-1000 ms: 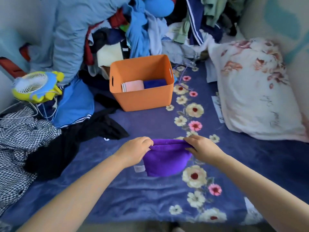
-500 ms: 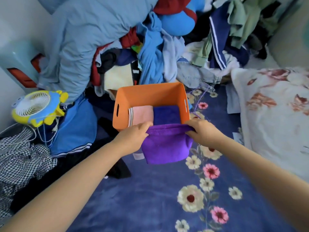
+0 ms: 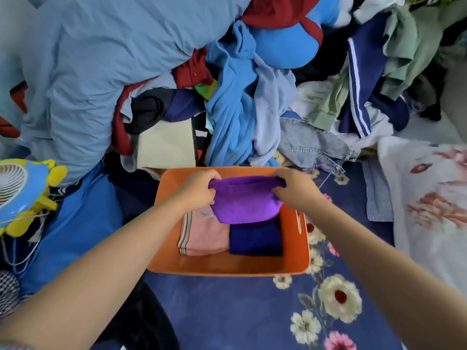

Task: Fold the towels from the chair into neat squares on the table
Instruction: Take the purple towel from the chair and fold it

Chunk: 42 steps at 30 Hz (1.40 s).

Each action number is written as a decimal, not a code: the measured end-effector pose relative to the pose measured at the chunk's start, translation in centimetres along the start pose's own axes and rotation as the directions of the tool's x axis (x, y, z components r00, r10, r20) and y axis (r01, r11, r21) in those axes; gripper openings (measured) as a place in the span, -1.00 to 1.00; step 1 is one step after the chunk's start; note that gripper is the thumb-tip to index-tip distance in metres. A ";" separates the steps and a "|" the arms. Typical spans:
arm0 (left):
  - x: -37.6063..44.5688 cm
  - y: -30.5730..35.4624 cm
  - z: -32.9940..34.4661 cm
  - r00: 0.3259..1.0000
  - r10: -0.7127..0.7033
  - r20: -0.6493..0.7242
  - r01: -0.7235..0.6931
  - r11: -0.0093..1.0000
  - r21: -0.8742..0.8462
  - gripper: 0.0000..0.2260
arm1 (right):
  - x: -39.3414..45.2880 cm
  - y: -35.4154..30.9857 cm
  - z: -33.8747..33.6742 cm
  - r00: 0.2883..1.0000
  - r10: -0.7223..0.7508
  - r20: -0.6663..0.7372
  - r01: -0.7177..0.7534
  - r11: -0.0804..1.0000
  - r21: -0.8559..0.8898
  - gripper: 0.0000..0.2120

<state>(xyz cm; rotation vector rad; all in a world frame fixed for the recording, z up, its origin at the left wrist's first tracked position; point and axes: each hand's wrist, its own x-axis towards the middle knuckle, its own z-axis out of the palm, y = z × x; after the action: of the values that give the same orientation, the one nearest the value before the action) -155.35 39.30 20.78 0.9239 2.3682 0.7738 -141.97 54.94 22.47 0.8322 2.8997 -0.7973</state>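
Observation:
A folded purple towel (image 3: 245,202) hangs over the far half of an orange bin (image 3: 227,267). My left hand (image 3: 199,189) pinches its upper left corner and my right hand (image 3: 294,190) pinches its upper right corner. Inside the bin a folded pink towel (image 3: 204,236) lies on the left and a folded dark blue towel (image 3: 255,239) on the right. The purple towel's lower edge overlaps the tops of both.
A tall heap of clothes (image 3: 227,84) rises right behind the bin. A yellow and blue fan (image 3: 22,190) stands at the left. A floral pillow (image 3: 429,203) lies at the right. The bin sits on a navy flowered blanket (image 3: 240,311).
Both hands have carried the purple towel away from me, from the blanket in front of the bin to above the bin's inside. The view has moved forward with them.

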 end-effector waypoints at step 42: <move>5.9 -10.8 19.4 0.907 -0.064 0.417 -0.225 0.762 0.607 -0.46 | 2.5 9.6 19.5 0.812 0.316 0.491 -0.044 0.871 -0.489 -0.53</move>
<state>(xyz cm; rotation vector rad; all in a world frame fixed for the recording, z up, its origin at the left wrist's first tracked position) -152.31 43.30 -1.65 1.3141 2.2116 -0.2638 -141.63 53.75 0.61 0.6674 2.2811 -0.2424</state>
